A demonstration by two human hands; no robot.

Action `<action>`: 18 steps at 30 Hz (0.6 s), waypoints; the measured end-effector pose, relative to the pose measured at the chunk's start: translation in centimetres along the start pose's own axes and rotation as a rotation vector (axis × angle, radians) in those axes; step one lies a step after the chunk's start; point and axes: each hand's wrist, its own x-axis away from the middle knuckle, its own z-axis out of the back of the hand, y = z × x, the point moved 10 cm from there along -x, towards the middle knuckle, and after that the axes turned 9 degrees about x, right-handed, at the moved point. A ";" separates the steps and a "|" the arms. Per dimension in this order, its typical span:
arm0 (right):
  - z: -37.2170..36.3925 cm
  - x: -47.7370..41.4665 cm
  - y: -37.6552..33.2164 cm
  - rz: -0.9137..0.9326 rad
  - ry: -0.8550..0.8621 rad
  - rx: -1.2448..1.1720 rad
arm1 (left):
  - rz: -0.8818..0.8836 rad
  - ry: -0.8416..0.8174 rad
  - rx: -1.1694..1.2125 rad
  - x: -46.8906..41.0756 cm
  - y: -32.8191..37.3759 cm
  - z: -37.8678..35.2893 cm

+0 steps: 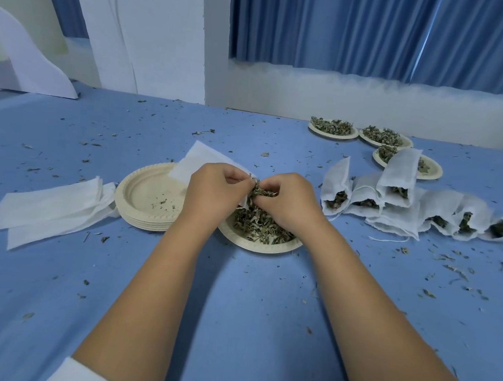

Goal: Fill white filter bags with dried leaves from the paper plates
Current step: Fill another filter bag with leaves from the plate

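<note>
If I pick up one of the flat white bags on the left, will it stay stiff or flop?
Probably flop: the empty bags lie thin and creased on the blue cloth. They are likely very light, so a breath might shift one. The filled bags sag around their leaves, which suggests soft fabric.

No text, label, brand, number or sign can be read anywhere in the view. The white filter bags (pixel 399 170) right of centre, the paper plates (pixel 126 206) left of centre and the blue tablecloth (pixel 234 296) across the lower frame all have plain, unprinted surfaces.
</note>
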 end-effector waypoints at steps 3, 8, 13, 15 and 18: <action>-0.8 -0.1 0.1 -0.023 -0.117 -0.137 | 0.007 -0.009 -0.014 0.1 -0.2 -0.1; -1.6 -0.3 1.4 -0.204 -0.217 -0.601 | 0.024 0.009 -0.021 -0.1 -0.5 0.3; -1.5 -0.1 2.8 -0.314 -0.093 -0.753 | 0.058 -0.001 0.126 -0.2 -0.9 0.1; -1.9 0.1 3.1 -0.353 -0.098 -0.873 | 0.093 -0.002 0.220 -0.2 -1.2 0.2; -2.7 0.2 3.3 -0.402 -0.151 -0.930 | 0.143 -0.026 0.326 -0.2 -1.4 0.0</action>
